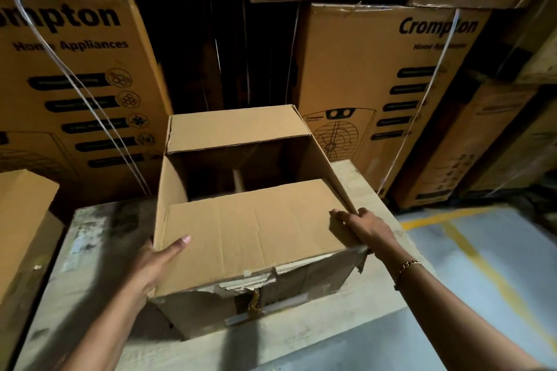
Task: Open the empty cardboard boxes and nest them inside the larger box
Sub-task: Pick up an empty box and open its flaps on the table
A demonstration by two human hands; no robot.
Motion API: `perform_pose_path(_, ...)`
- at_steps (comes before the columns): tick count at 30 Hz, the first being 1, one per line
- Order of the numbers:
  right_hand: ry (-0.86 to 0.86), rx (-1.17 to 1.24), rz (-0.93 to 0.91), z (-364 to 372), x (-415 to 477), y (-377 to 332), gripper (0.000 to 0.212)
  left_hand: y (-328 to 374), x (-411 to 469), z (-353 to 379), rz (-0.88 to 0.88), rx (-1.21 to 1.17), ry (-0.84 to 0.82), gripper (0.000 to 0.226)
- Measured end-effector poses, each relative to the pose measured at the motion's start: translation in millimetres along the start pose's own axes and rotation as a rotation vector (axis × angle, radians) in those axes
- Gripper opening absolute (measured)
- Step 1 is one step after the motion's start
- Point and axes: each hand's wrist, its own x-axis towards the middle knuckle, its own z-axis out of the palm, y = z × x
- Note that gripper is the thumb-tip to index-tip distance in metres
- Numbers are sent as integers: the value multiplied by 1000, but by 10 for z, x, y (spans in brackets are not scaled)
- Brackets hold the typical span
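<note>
A plain brown cardboard box [253, 238] stands in the middle of the view on a pale flat surface [99, 250]. Its far flap and near flap lie partly folded over the opening, and the dark inside shows between them. My left hand [156, 262] grips the box's near left corner, thumb on top of the near flap. My right hand [364, 227] holds the near right corner, fingers over the flap's edge. The front wall of the box is torn along its top edge. I cannot see what lies inside the box.
Tall printed Crompton cartons [69, 84] [391, 84] are stacked close behind, bound with white straps. Another brown box [21, 229] stands at the left edge. Grey floor with yellow lines [482, 250] lies to the right.
</note>
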Motion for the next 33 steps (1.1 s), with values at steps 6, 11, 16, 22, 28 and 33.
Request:
perform_pose_path(6, 98, -144, -69, -598, 409, 547, 60, -305, 144, 783, 27, 63, 41, 115)
perform_pose_path(11, 77, -145, -97, -1157, 702, 1066, 59, 268, -653, 1632, 35, 92, 115, 88)
perform_pose_path(16, 86, -138, -102, -1605, 827, 1471, 54, 445, -872, 2238, 26, 88, 130, 90)
perform_pose_path(22, 96, -126, -94, -1977, 982, 1862, 51, 531, -967, 2763, 33, 86, 115, 85)
perform_pose_path(28, 127, -100, -22, -2231, 951, 2190, 52, 608, -1117, 3104, 58, 105, 81, 89)
perform_pose_path(33, 138, -101, -9, -2385, 937, 2419, 53, 529, -1139, 3306, 87, 103, 49, 119)
